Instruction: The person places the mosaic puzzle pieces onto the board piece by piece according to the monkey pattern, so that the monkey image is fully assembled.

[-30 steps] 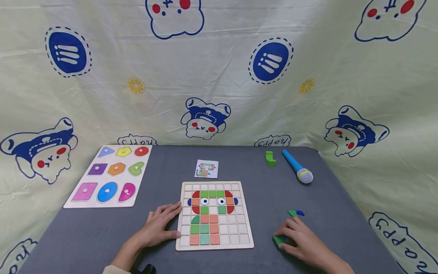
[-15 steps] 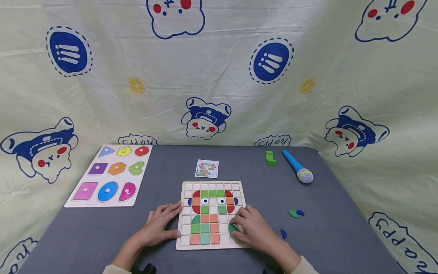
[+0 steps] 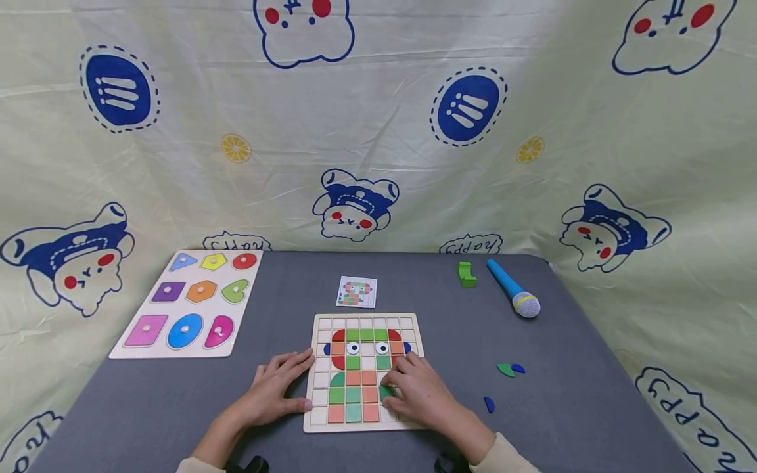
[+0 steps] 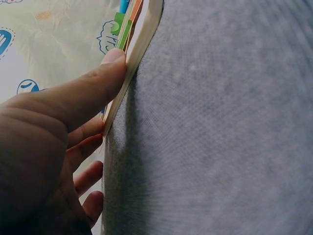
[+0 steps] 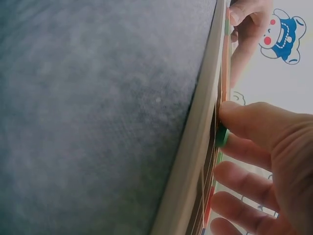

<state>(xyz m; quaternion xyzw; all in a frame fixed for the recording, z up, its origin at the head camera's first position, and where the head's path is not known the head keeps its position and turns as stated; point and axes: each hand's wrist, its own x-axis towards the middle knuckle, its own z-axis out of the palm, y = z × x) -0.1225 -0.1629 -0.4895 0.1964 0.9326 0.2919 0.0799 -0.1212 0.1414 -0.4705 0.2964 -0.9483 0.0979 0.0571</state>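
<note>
A square wooden grid board [image 3: 320,416] lies on the table, with red, green, orange and blue tiles and two eye tiles set in its cells. My left hand [image 3: 272,391] rests at the board's left edge, its thumb and fingertips touching the rim. Over the board's right half, my right hand [image 3: 422,394] pinches a green tile [image 3: 386,391] between thumb and finger, just right of the orange column. In the right wrist view this green tile [image 5: 222,135] shows edge-on between the thumb and a finger, at the board's surface. Its underside is hidden.
Right of the board lie a green quarter-round tile [image 3: 506,370] and two blue half-round tiles [image 3: 489,404]. A pattern card [image 3: 357,292] sits behind the board. Farther off are a green block [image 3: 467,274], a blue toy microphone [image 3: 513,288] and a shape puzzle board [image 3: 242,332].
My right hand has picked up the green tile from the table at right and carried it left onto the board. The left hand stays at the board's edge.
</note>
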